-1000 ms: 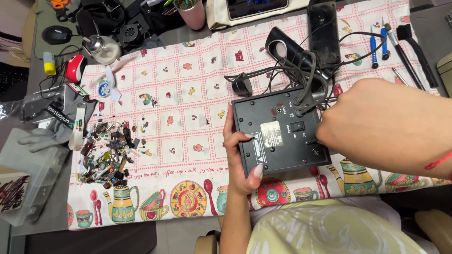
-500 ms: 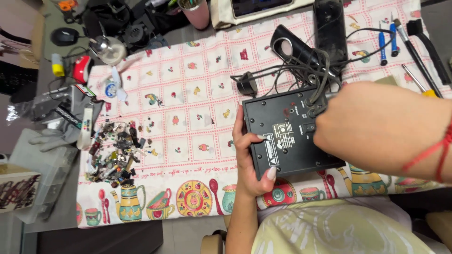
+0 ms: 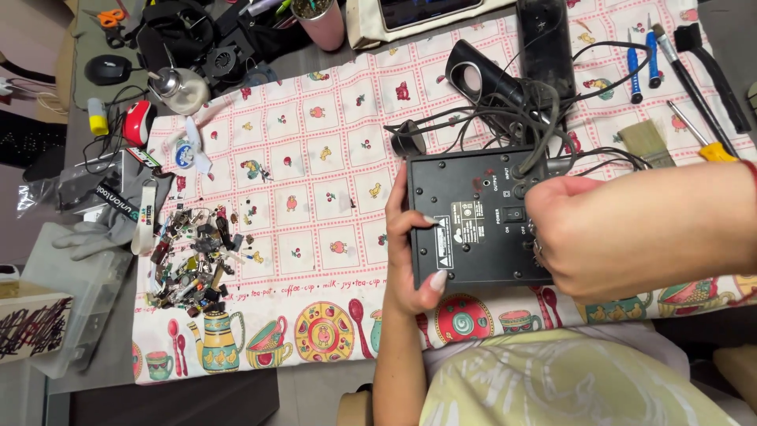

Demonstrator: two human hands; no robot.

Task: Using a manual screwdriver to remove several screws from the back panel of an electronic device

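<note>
Left grip (image 3: 410,256) clasps the left edge of the black speaker box (image 3: 473,217), thumb on its back panel; right grip (image 3: 587,237) covers its right side, hold unclear.

A black box-shaped electronic unit (image 3: 481,217) lies flat, back panel up — small label, switch and sockets showing — between the left hand (image 3: 410,260), gripping its left edge, and the right hand (image 3: 599,237), covering its right side; dark cables (image 3: 512,118) trail from beyond the fingers.

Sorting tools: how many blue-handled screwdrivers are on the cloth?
2: blue screwdriver and second blue screwdriver, side by side at the cloth's top right. Others may hide under the cables.
</note>
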